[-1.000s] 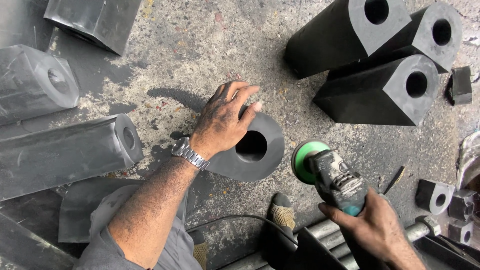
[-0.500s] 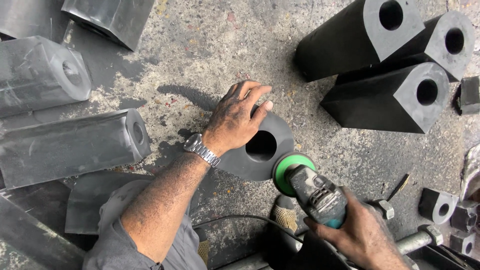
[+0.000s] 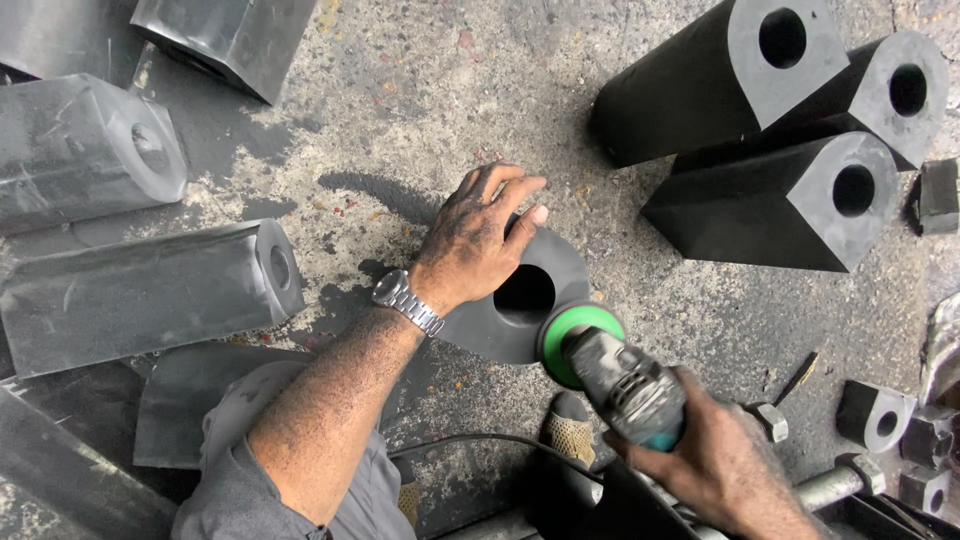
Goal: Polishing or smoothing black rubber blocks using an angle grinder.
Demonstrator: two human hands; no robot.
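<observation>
left hand (image 3: 468,240) steadying rubber block (image 3: 505,330), right hand (image 3: 715,465) gripping grinder (image 3: 615,375)

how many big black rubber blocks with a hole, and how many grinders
Big black rubber blocks with a round hole: 7, namely one under the left hand at, three at right, three at left
Angle grinder with green disc, in right hand: 1
Total: 8

Left hand (image 3: 472,243) on bored block (image 3: 520,300); grinder (image 3: 612,372) right; 3 blocks (image 3: 790,130) behind.
</observation>
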